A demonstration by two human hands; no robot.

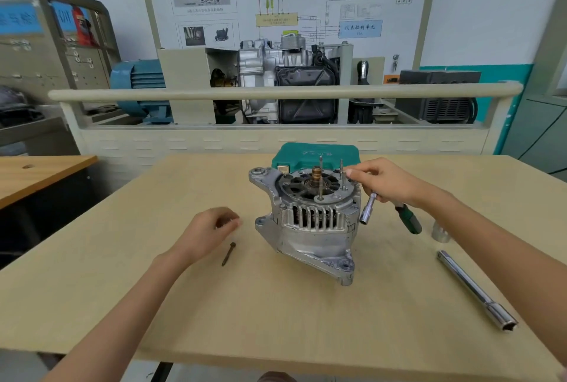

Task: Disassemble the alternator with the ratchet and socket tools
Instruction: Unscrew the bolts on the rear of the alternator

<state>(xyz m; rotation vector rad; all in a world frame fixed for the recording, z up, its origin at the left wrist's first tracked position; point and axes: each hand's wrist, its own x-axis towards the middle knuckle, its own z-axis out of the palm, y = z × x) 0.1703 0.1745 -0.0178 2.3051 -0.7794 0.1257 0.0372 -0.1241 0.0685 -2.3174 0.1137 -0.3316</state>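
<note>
The alternator (310,216) stands mid-table (122,305), long bolts sticking up from its top. At its three o'clock the right hand (383,182) holds a green-handled driver with socket (369,208) while its fingertips pinch one bolt (343,174). At nine o'clock the left hand (208,229) curls, perhaps around something small, above a loose bolt (229,254); an extension bar (477,291) lies at four o'clock.

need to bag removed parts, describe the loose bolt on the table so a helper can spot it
Start at the silver cast-metal alternator mid-way across the light wooden table. Just left of it, below the left hand, lies a thin dark rusty bolt. Unlike the shiny chrome tools, it is dull brown.
</note>
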